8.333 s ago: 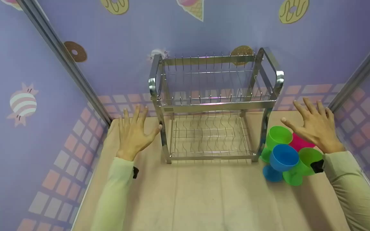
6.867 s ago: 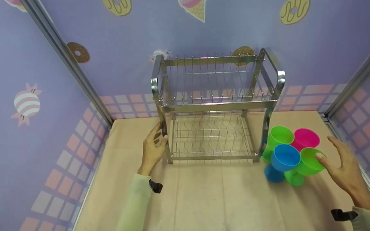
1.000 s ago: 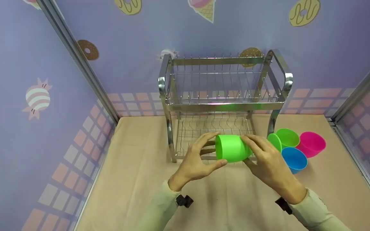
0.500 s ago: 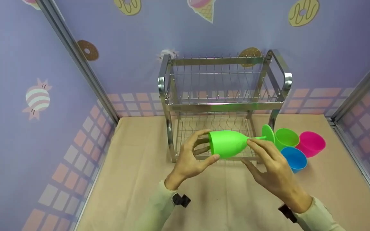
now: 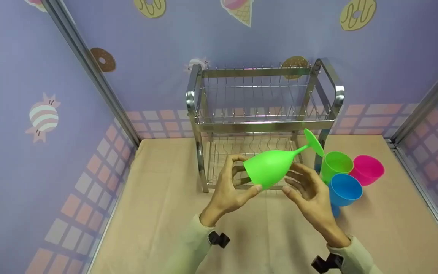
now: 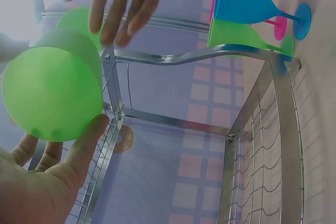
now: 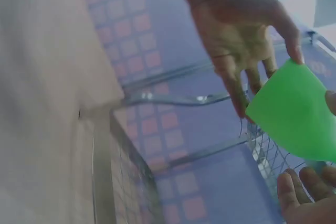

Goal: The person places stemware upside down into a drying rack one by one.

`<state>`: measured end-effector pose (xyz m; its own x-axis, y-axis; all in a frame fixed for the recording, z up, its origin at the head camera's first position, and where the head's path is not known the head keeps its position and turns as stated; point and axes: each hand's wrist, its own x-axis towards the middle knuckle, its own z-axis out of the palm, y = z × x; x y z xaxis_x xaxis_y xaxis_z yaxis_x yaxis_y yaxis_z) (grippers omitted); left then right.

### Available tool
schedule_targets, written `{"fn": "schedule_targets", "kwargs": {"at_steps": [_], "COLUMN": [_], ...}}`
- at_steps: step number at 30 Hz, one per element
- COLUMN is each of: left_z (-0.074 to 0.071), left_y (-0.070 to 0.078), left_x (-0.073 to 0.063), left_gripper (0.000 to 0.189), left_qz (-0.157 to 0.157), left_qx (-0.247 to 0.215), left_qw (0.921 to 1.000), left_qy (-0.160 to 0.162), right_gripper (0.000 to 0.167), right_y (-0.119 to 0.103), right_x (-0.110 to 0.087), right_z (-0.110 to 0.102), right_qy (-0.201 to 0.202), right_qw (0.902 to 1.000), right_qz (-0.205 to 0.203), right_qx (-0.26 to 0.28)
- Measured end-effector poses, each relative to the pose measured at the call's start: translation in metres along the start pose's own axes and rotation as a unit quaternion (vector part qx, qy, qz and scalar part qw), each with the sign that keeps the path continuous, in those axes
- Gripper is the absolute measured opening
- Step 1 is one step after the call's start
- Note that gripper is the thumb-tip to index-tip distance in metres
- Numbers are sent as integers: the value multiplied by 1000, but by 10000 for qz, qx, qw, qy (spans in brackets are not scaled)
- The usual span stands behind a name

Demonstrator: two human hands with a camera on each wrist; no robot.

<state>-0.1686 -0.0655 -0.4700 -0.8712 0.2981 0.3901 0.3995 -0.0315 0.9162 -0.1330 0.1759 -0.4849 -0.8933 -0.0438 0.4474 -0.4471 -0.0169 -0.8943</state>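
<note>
A bright green plastic goblet [image 5: 270, 165] is held in the air before the rack, tilted, with its mouth toward the lower left and its round foot up to the right. My left hand [image 5: 228, 190] grips the bowl near the rim, thumb on the near side and fingers on the far side. Close to the stem end of the bowl, my right hand [image 5: 312, 199] has its fingers loosely bent and spread around nothing. In the left wrist view the goblet's wide mouth [image 6: 52, 95] faces the camera, and the right fingers [image 6: 118, 11] hang beyond it.
A two-tier metal dish rack [image 5: 264, 126] stands against the patterned back wall. To its right, a green goblet [image 5: 337, 163], a pink goblet [image 5: 369, 169] and a blue goblet [image 5: 345, 190] stand close together upright on the cloth-covered table [image 5: 173, 243]. Walls enclose both sides.
The goblet was taken from the group at the right. Over the last second its foot has swung upward, and my right hand has let go of the stem while my left keeps its hold.
</note>
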Motion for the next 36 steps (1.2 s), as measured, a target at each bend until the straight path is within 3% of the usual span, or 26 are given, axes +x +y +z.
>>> {"fn": "schedule_targets", "kwargs": {"at_steps": [4,9,13,18,24,29,36], "left_z": [7,13,15,15,9,-10,-53], "left_y": [-2,-3,-4,-4,-2,-5,-13], "left_x": [0,-1,-2,-2,-2,-2,6], "left_gripper": [77,74,73,74,77,76,64], "left_qz": [8,62,101,133,315,582,423], "left_qx": [-1,28,32,-3,52,340,1127], "left_qw": [10000,10000,9999,9999,9994,9977,9897], "left_qy": [-50,-47,-23,-38,-122,6,779], "right_gripper": [67,74,79,78,70,60,54], "right_y": [1,2,4,3,-3,-14,-40], "right_x": [9,18,21,23,27,39,68], "right_z": [5,9,12,13,9,-2,-20], "right_qy": [-93,-167,-204,-135,-193,-398,-526], "right_qw": [9905,9703,9580,9527,9558,9662,9780], "right_qz": [722,1160,1330,1425,1268,866,593], "right_qx": [1168,2118,2531,2681,2646,2395,1929]}}
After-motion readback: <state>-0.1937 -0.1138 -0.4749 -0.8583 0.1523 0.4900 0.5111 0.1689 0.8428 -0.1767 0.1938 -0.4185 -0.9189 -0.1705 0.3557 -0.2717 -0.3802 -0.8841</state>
